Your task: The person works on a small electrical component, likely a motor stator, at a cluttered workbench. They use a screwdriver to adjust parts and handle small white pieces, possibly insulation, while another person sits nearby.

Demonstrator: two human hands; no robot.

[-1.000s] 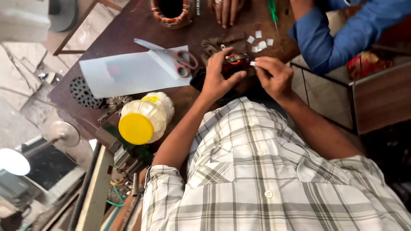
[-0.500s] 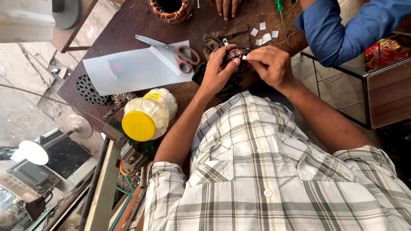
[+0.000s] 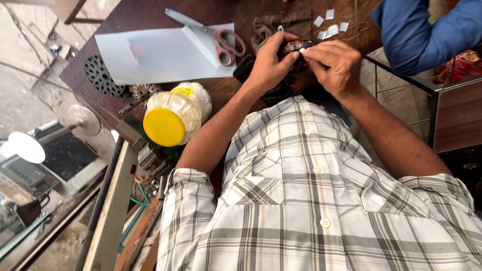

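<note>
Head view, looking down over a plaid shirt (image 3: 311, 200) at a dark wooden table (image 3: 150, 15). Both hands meet above the table's near edge. The left hand (image 3: 268, 62) curls closed around a small dark part (image 3: 291, 47) with orange marks, thumb and fingers wrapped about its left side. The right hand (image 3: 334, 62) closes on the same part from the right, fingertips pinched at a small white slip (image 3: 303, 49) on its top; how much of the part lies within the palms cannot be told. The part is held just above a dark cloth (image 3: 281, 25) lying on the table.

Left of the hands lies a white sheet (image 3: 150, 55), with red-handled scissors (image 3: 221, 40) resting across its right edge. A plastic jar (image 3: 175, 115) with a yellow lid lies tilted at the table's near-left edge, just beside a small gear (image 3: 143, 91) and a perforated disc (image 3: 100, 75). Small white squares (image 3: 329, 25) are scattered beyond the hands. A blue sleeve (image 3: 427, 30) of another person enters at upper right, well apart from the part.
</note>
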